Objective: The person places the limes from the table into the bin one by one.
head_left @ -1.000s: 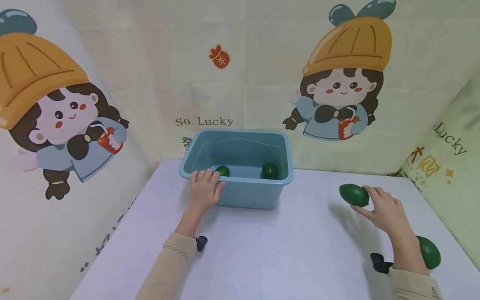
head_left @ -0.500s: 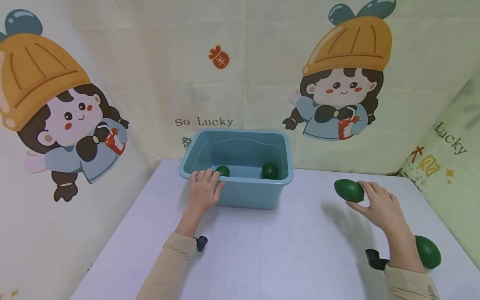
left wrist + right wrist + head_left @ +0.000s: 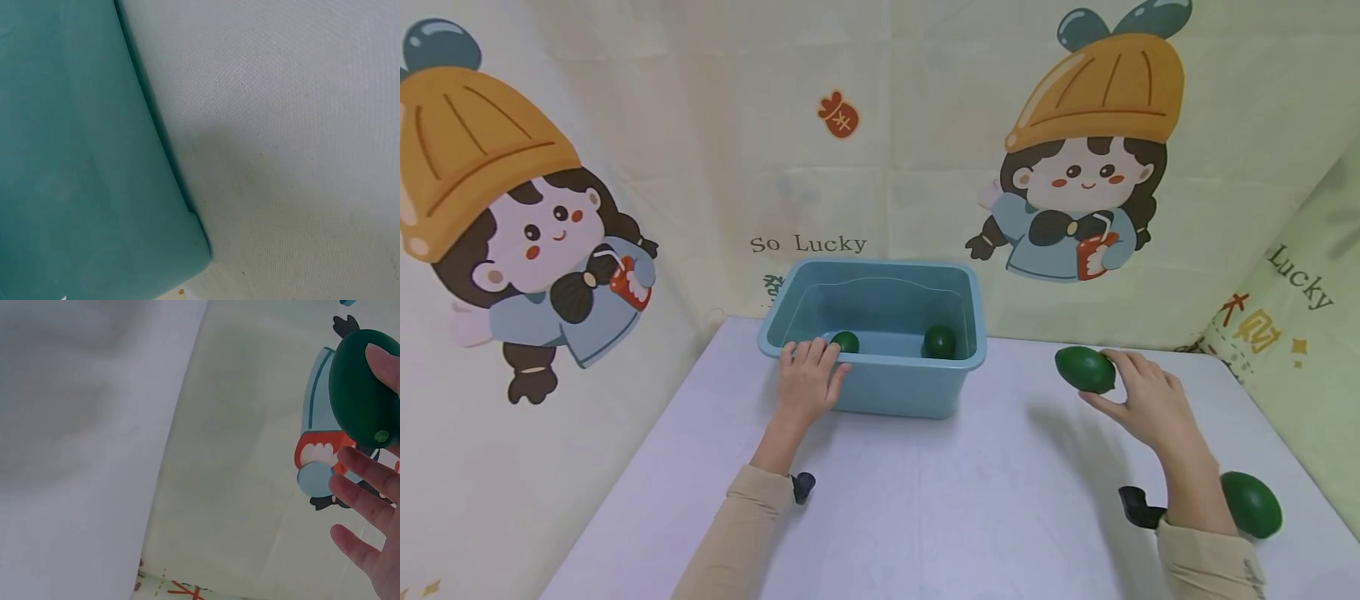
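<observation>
In the head view, my right hand pinches a dark green lime between thumb and fingers, raised over the table. The right wrist view shows the thumb across this lime, with the other fingers spread below it. My left hand grips the front rim of a blue plastic tub, fingers hooked over the edge. Inside the tub lie two more limes, one near the left fingers and a second lime at the right. Another lime rests on the table, partly behind my right forearm.
The white table ends at a cream cloth backdrop printed with cartoon figures. The tub stands near the table's back edge. A black wrist-worn piece juts from the right wrist, and a similar dark piece from the left.
My right hand has moved left and slightly farther back with the lime, nearer the tub. The left hand and the tub have stayed in place.
</observation>
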`<state>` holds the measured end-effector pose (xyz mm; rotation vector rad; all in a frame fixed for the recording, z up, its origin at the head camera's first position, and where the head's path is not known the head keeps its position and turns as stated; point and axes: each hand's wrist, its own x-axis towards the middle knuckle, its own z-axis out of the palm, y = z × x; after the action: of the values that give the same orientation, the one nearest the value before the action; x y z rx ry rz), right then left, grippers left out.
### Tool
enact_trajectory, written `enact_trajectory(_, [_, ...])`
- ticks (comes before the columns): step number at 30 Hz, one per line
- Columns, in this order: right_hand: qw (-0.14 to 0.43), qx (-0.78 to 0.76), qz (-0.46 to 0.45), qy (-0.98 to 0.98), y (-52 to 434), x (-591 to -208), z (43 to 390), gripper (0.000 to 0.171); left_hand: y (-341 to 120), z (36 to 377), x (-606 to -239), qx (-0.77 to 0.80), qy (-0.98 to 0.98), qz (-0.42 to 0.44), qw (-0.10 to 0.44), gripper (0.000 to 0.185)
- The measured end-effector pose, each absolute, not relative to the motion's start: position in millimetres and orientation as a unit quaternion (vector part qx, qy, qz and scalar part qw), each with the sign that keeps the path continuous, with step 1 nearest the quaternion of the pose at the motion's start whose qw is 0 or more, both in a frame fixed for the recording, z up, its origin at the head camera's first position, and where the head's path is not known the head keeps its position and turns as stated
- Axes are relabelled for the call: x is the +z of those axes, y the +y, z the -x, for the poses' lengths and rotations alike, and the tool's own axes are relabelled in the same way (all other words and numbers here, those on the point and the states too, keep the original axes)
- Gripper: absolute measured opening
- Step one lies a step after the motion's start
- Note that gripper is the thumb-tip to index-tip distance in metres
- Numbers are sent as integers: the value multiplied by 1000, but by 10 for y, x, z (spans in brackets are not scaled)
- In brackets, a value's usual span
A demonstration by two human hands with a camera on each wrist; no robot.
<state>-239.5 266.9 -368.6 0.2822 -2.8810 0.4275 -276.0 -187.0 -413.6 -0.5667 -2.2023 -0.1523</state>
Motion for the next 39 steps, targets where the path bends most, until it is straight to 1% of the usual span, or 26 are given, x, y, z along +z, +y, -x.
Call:
enact_trajectory(9, [120, 152, -106, -975, 2537, -3629, 2437, 72, -1873, 2770, -4146, -64, -871, 230, 430, 45])
enact_trajectory(24, [125, 161, -113, -972, 2418, -3548, 2497, 71, -1877, 2772, -4149, -65, -874, 227, 424, 47])
enact_trajectory(39, [138, 167, -117, -969, 2224, -3376, 2598, 70, -1877, 2770, -4143, -53, -873, 225, 430, 46])
